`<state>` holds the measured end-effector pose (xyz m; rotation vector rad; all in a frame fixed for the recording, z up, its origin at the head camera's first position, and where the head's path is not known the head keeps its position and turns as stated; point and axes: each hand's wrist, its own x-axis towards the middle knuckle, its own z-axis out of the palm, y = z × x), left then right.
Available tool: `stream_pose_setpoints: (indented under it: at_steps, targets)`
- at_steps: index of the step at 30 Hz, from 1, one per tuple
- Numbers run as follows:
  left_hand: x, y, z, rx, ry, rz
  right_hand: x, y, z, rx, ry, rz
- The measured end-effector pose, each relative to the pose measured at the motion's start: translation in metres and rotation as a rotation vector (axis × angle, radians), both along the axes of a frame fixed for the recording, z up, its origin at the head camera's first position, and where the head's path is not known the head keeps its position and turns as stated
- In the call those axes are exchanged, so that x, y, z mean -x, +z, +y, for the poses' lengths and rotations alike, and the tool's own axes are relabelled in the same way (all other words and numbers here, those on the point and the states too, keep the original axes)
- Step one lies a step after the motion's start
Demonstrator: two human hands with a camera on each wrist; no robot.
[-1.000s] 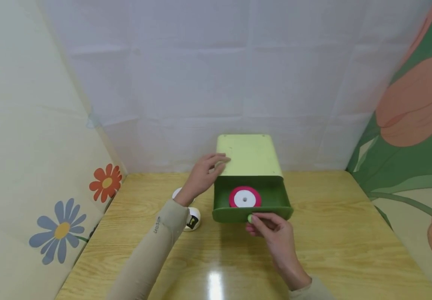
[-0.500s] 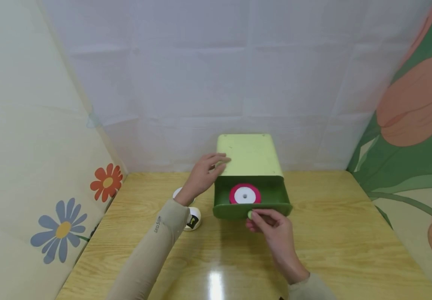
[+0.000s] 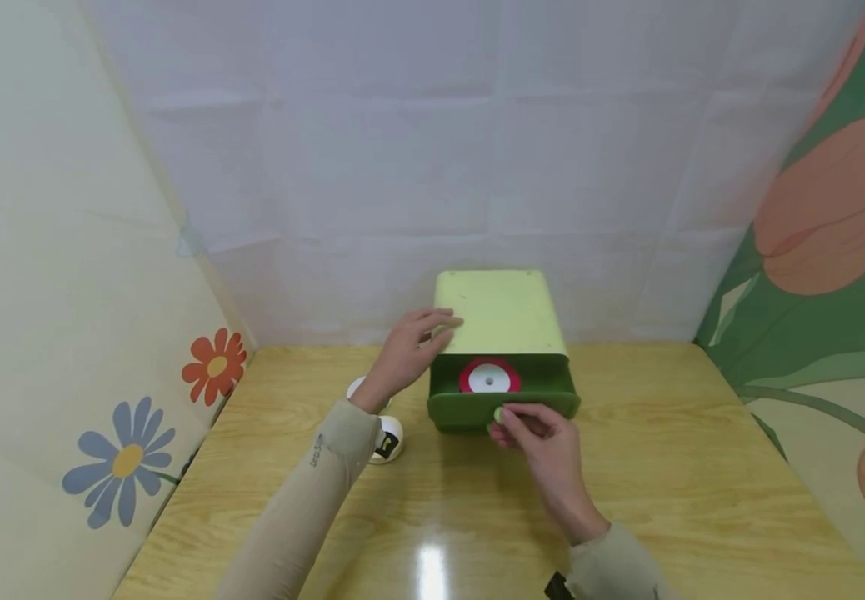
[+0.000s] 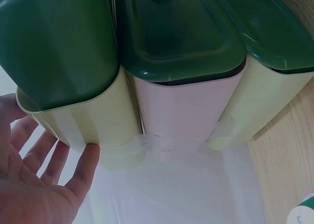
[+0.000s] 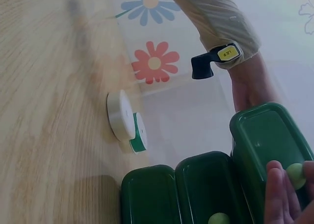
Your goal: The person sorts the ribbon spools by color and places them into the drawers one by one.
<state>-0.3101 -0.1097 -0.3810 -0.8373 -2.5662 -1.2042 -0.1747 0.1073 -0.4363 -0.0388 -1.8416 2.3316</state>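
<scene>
A small drawer cabinet (image 3: 500,312) with a pale yellow top stands on the table. Its dark green top drawer (image 3: 470,408) is partly pulled out and holds a spool of crimson ribbon (image 3: 489,377) with a white hub. My right hand (image 3: 548,446) pinches the drawer's light green round knob (image 5: 296,176) between thumb and fingers. At the cabinet's upper left edge rests my left hand (image 3: 412,346), its fingers extended over the top. In the left wrist view its thumb (image 4: 86,170) touches the yellow side wall.
Below lie a pink-cased drawer (image 4: 184,106) and another yellow-cased one (image 4: 270,96), both pushed in. Left of the cabinet on the wooden table (image 3: 665,467) stand a cream roll (image 5: 120,115) and a white-and-green roll (image 5: 139,133). A white cloth (image 3: 372,167) hangs behind.
The drawer has slid inward with the right hand on its knob, so less of the ribbon spool shows. The left hand has stayed in place on the cabinet.
</scene>
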Motion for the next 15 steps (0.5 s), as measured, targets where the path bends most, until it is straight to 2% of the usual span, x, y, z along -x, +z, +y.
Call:
stream_pose_setpoints:
  at_steps: [15]
  targets:
    - [-0.001, -0.001, 0.000, -0.003, -0.001, 0.003, 0.021, 0.001, -0.002, 0.017, 0.003, 0.044]
